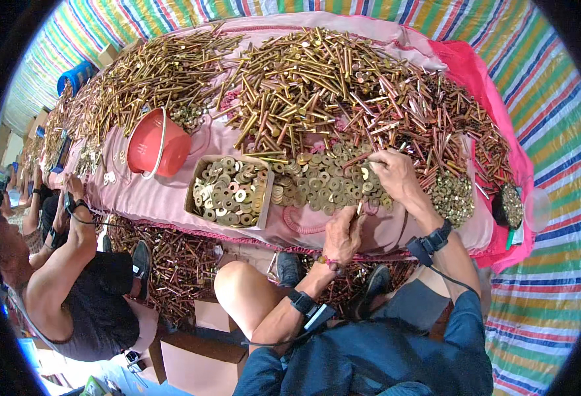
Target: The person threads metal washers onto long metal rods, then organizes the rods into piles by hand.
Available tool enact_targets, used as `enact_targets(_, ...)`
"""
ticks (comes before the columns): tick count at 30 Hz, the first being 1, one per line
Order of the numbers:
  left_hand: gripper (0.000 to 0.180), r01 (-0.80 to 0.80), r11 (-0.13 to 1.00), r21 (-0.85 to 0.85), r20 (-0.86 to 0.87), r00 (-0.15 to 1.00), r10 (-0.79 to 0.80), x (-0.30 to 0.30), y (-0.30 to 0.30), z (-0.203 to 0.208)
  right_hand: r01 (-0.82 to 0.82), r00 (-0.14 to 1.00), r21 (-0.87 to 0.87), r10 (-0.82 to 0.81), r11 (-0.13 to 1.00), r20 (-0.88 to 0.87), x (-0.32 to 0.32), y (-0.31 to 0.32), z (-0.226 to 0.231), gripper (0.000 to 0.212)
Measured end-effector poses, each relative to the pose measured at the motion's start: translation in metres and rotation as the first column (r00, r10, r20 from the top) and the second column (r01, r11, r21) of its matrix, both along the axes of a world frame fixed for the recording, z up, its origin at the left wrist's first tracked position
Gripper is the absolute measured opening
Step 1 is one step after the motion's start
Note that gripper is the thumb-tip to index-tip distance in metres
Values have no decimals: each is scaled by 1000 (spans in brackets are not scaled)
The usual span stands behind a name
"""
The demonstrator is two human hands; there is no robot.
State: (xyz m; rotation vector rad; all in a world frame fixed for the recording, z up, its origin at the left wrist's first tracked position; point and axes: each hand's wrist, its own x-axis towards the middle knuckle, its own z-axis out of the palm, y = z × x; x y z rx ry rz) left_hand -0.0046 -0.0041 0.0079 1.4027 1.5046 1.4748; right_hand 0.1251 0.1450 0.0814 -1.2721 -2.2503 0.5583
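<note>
My left hand [343,236] is closed near the front edge of the pink-covered table, pinching a short, pale metal rod [359,208] that stands up from the fingertips. Farther off and to the right, my right hand [396,177] has thumb and fingers pressed together over the pile of flat washers [330,185]. A pale washer [365,173] and a reddish metal rod [356,160] lie right by its fingertips; whether it grips either is hidden. Left of the pile stands a cardboard box [264,201] filled with washers.
Brass-coloured rods [297,86] are heaped at the back, with reddish rods [429,112] to the right. Small nuts [450,198] lie right of my right forearm. A red bucket [158,145] leans at left. A co-worker [72,284] sits left. Cardboard boxes [201,356] stand below.
</note>
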Motion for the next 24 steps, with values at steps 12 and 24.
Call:
enact_targets(12,14,27,998,63,-49,999,-24,-2,0,-5,-219,952,247,151,944,266,-15,17,-9,24)
enact_targets(24,14,11,994,110,-117,993,2,-1,0,-7,-456,835,217,330,863,440,-23,27,-4,25)
